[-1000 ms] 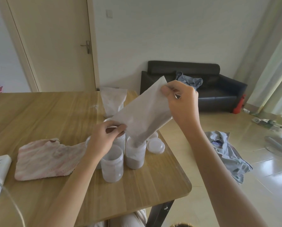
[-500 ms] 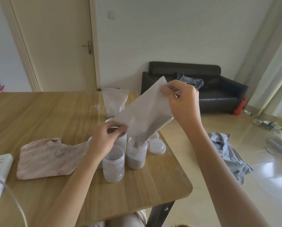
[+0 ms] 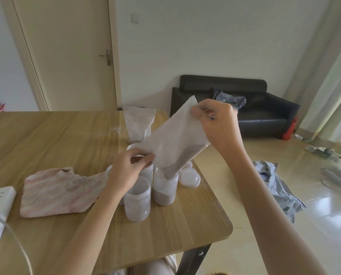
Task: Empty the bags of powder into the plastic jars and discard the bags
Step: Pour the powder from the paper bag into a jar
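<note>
Bag (image 3: 173,139): translucent white, grey-brown powder (image 3: 182,159) showing dark through its lower end. Jar (image 3: 165,186): clear, frosted, grey-brown powder at the bottom. Front jar (image 3: 137,202): clear, cloudy white. Lid (image 3: 190,176): clear-white. Second bag (image 3: 138,123): white, hazy. Cloth (image 3: 56,192): pale pink and white stripes, one brown stain at the top edge. Table (image 3: 46,139): light wood grain, tan. Sofa (image 3: 262,114): black. Door (image 3: 66,52): cream.

The right hand (image 3: 218,124) pinches the upper end of a white bag (image 3: 175,138), tilted with its mouth in a powder-filled jar (image 3: 164,186). The left hand (image 3: 126,169) grips the bag's lower edge at nine o'clock of that jar. An empty jar (image 3: 138,203) stands just beside it on the counter (image 3: 46,135).
</note>
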Demonstrator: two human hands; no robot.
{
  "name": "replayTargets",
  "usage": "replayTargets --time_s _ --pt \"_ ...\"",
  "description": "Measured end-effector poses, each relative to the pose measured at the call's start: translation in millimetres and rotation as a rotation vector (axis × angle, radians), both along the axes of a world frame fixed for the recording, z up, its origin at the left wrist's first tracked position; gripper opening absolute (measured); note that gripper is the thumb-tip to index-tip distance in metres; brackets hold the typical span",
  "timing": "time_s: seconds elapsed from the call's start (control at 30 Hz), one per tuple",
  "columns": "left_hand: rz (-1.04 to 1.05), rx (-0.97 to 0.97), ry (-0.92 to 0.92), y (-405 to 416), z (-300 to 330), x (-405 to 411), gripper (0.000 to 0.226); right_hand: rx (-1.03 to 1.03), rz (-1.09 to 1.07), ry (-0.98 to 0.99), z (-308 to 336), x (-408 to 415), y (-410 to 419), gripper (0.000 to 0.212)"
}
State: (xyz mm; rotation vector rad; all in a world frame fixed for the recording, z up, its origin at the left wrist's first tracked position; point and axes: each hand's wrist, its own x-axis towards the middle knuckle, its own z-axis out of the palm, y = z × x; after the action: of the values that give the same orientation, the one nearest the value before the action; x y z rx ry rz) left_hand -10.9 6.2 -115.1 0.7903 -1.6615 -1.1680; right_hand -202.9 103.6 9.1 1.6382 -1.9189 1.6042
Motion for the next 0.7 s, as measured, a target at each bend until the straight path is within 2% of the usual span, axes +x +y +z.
replayTargets --time_s 0.43,0.7 --pt "0.005 -0.011 -0.015 0.8 0.3 1.3 0.008 -0.017 -0.024 -0.01 -1.1 0.5 -0.5 0.011" --pt "0.018 -0.013 -0.047 0.5 0.0 1.5 0.009 0.046 0.015 -0.015 1.1 0.6 -1.0 0.011"
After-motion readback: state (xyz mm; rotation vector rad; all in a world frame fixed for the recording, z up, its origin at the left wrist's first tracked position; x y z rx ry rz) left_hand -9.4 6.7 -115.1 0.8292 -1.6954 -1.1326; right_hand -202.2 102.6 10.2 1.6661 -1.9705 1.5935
